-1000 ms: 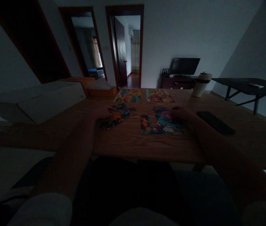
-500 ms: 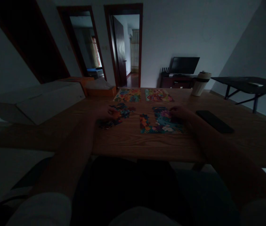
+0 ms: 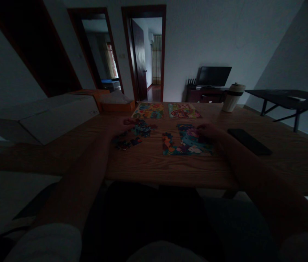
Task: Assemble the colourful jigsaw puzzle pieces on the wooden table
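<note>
My left hand [image 3: 119,127] is at the left edge of a heap of loose jigsaw puzzle pieces [image 3: 143,127]. Its fingers look slightly apart, reaching over the pieces; the light is dim. More dark pieces [image 3: 126,143] lie just below that hand. To the right is a partly assembled jigsaw puzzle [image 3: 188,143] in blue, purple and orange, with a gap in its upper left part. Over its right side rests my right hand [image 3: 208,131], thumb and fingers drawn together. What they pinch, if anything, is too dark to make out. The hand hides that part of the puzzle.
Two colourful picture sheets [image 3: 150,110] [image 3: 184,110] lie behind the pieces. A dark flat slab [image 3: 249,141] is at right, with a pale tumbler [image 3: 232,98] farther back. A large white box [image 3: 58,116] and an orange tissue box [image 3: 117,105] stand at left.
My left hand has shifted slightly up and away from the near pieces, uncovering more of them. An orange piece near its fingers no longer shows. My right hand stays nearly still.
</note>
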### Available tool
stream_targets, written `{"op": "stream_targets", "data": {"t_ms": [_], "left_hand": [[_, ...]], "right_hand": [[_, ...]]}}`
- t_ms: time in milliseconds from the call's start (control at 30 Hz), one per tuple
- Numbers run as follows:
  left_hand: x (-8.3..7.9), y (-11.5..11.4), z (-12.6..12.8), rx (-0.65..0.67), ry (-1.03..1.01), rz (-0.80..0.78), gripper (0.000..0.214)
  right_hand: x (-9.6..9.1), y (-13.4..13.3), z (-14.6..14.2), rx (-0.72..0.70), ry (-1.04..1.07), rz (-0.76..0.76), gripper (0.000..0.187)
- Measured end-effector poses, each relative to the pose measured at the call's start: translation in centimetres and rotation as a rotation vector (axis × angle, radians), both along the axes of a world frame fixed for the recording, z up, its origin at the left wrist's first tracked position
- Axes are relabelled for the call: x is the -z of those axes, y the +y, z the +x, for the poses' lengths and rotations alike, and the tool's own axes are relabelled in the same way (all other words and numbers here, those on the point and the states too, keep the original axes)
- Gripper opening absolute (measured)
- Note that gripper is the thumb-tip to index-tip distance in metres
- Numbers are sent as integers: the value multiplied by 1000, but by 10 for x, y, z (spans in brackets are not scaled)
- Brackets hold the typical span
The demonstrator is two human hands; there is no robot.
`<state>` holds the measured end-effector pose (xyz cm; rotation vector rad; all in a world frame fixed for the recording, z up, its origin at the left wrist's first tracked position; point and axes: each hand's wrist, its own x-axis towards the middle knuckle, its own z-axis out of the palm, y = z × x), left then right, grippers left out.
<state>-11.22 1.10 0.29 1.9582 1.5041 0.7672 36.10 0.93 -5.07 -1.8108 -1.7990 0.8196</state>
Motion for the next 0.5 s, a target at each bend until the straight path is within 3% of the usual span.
{"op": "stream_targets", "data": {"t_ms": [133,500], "left_hand": [[2,3,0,48,-95,1,42],[7,8,-3,39,-74,45,51]], "right_hand": [[-1,-1,0,7,-18,-3,20],[1,3,2,7,-83,19,22]]}}
